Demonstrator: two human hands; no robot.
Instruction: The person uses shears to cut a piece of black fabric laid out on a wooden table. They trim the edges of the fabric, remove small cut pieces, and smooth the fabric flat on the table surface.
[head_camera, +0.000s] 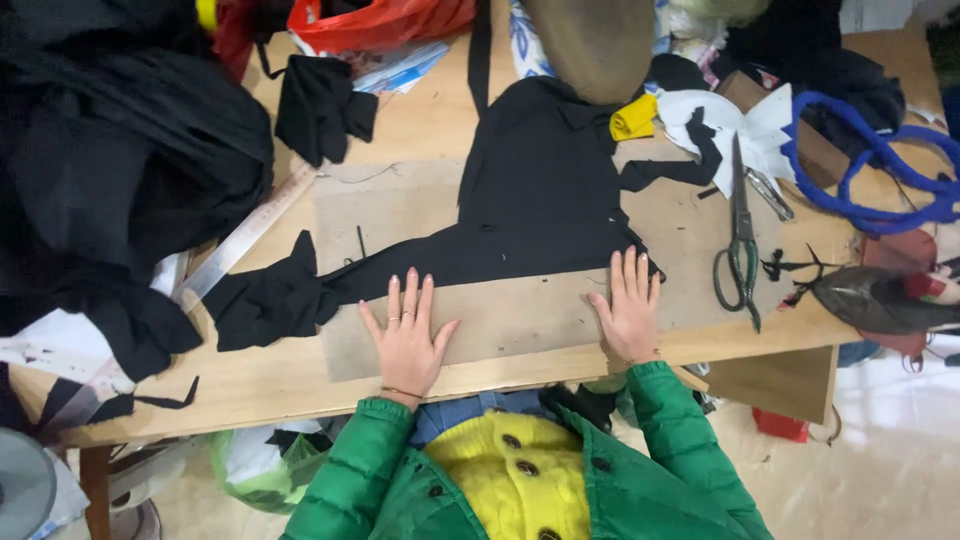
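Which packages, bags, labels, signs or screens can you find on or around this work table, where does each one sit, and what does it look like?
Red plastic bag: far edge of the table, crumpled and shiny.
Printed packet: just under the red bag, flat, blue and white.
Green plastic bag: on the floor below the table's near edge, translucent, bulging.
No signs or screens are in view.

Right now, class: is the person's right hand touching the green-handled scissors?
Apart. The head view shows the right hand flat on the cardboard sheet, with bare board between it and the scissors.
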